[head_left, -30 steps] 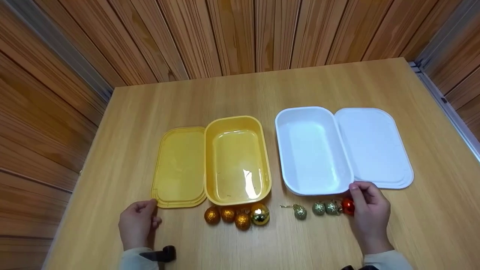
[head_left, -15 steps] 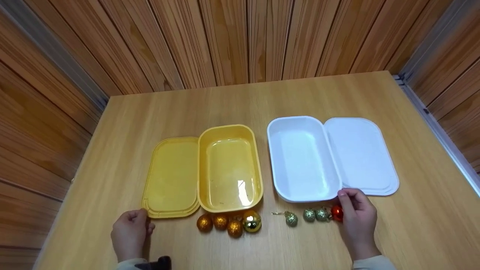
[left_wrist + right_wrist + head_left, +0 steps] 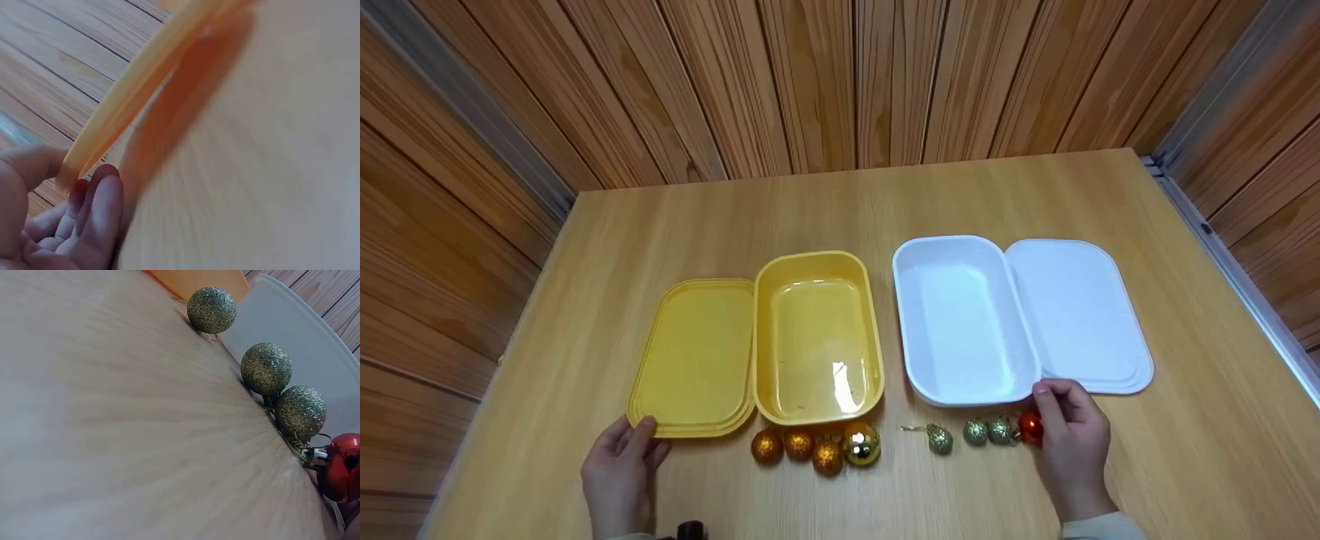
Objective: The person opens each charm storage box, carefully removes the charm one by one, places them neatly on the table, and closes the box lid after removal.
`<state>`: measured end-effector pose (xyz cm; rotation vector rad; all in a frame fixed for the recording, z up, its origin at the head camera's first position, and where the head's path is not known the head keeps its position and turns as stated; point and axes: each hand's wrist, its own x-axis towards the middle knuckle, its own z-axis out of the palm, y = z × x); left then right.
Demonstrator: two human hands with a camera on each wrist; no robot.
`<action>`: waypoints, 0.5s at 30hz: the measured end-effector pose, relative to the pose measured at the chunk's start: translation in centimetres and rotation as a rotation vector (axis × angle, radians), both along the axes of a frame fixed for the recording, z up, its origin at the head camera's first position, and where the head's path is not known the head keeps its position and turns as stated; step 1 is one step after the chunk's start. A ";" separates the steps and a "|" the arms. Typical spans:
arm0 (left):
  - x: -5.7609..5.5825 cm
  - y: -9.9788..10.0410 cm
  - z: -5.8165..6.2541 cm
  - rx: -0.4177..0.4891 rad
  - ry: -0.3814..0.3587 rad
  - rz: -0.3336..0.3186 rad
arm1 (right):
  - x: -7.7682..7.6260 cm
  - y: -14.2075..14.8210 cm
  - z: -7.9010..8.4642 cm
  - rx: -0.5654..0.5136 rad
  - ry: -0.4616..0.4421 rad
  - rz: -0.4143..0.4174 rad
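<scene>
My left hand (image 3: 619, 472) pinches the near-left corner of a yellow lid (image 3: 694, 356), thumb on top and fingers beneath. In the left wrist view the lid's edge (image 3: 112, 107) is raised off the table, with an orange shadow under it. Right of the lid stands its yellow plastic box (image 3: 821, 345), without contents. My right hand (image 3: 1072, 442) holds the near-right corner of a white plastic box (image 3: 967, 322) between thumb and curled fingers. A shiny red bauble (image 3: 1030, 427) lies against that hand, partly hidden by it. The white lid (image 3: 1080, 315) lies flat right of the white box.
Several green glitter baubles (image 3: 940, 439) lie in front of the white box. Orange glitter baubles (image 3: 828, 456) and a shiny gold bauble (image 3: 861, 444) lie before the yellow box. Wood-panel walls (image 3: 810, 82) border the wooden table (image 3: 825, 214) at the back and sides.
The yellow lid has tilted up at its near-left corner as my left thumb came over its edge. My right hand stays at the white box; the head view has shifted slightly.
</scene>
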<state>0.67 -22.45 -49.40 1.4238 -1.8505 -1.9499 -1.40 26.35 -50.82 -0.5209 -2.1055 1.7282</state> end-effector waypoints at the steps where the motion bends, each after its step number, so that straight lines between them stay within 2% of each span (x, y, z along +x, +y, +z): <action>1: 0.1 0.1 0.1 0.036 0.048 0.005 | 0.0 -0.1 0.1 -0.007 -0.001 -0.002; 5: 0.7 0.7 0.4 0.202 0.274 0.009 | -0.3 -0.4 0.2 -0.027 -0.006 -0.009; 7: 1.0 1.0 0.6 0.261 0.330 0.010 | -0.3 -0.4 0.2 -0.078 0.003 -0.015; 10: 1.0 1.4 1.0 0.259 0.307 0.038 | -0.3 -0.2 0.3 -0.217 0.043 -0.041; 12: 1.1 1.7 1.4 0.239 0.293 0.070 | -0.2 0.1 0.6 -0.291 0.075 -0.087; 15: 1.3 2.1 2.4 0.147 0.300 0.080 | 0.1 0.3 1.7 -0.279 0.152 -0.183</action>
